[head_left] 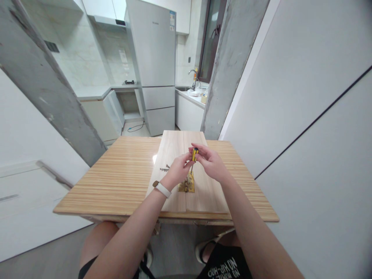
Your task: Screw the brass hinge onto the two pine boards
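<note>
A screwdriver with a yellow and black handle (195,154) stands nearly upright, its thin shaft pointing down at a brass-coloured hinge (186,185). My right hand (211,162) is closed around the handle from the right. From the left, the fingers of my left hand (179,167) touch the same handle, low down. The hinge lies opened flat across the seam between two pale wooden boards (171,147). Several loose screws (164,169) lie on the left board beside my left hand. Whether a screw sits under the tip is too small to tell.
Both boards rest on a striped wooden table (116,174). Behind it stand a grey fridge (157,50), a kitchen counter (95,93) and a sink tap (193,75). White panels (314,116) rise close on the right. My legs are under the table's front edge.
</note>
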Available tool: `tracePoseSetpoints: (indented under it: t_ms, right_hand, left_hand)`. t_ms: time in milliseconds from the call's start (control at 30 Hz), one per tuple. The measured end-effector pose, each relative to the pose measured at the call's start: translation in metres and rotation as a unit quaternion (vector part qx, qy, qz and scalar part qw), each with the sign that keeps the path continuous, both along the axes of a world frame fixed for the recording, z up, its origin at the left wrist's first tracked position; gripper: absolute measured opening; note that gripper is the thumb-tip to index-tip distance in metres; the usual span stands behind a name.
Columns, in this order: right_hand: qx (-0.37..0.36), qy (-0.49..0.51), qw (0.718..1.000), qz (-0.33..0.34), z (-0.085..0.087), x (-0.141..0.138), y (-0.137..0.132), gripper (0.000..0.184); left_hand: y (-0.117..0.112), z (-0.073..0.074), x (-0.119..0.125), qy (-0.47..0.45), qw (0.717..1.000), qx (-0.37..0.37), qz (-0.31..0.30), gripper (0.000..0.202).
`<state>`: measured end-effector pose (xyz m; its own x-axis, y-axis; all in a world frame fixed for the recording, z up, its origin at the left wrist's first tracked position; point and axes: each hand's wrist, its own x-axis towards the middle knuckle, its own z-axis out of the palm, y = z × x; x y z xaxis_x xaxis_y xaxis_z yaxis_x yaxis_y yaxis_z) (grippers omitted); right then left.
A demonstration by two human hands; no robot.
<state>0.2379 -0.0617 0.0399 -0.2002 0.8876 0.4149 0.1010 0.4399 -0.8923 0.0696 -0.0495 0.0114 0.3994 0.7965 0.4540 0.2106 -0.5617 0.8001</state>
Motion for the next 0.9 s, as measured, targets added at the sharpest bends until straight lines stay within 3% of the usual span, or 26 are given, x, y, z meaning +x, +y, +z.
tracePoseSetpoints:
  t_ms: [167, 400, 633, 900]
  right_hand:
    - [0.028, -0.02, 0.998, -0.06, 0.001, -0.004, -0.003, 0.032]
    - [0.069, -0.055, 0.986, -0.145, -0.002, -0.011, -0.007, 0.03]
    - [0.105, -0.069, 0.966, -0.226, -0.002, -0.026, -0.01, 0.018]
    - [0.119, -0.073, 0.958, -0.251, -0.003, -0.036, -0.011, 0.018]
  left_hand:
    - [-0.001, -0.005, 0.002, -0.019, 0.998, -0.053, -0.002, 0.046]
    - [-0.005, -0.007, -0.002, -0.019, 0.999, -0.023, 0.042, 0.054]
    - [-0.007, -0.002, 0.0, -0.011, 0.996, 0.009, 0.089, 0.042]
    - [-0.005, -0.008, 0.005, -0.001, 0.989, 0.029, 0.145, 0.016]
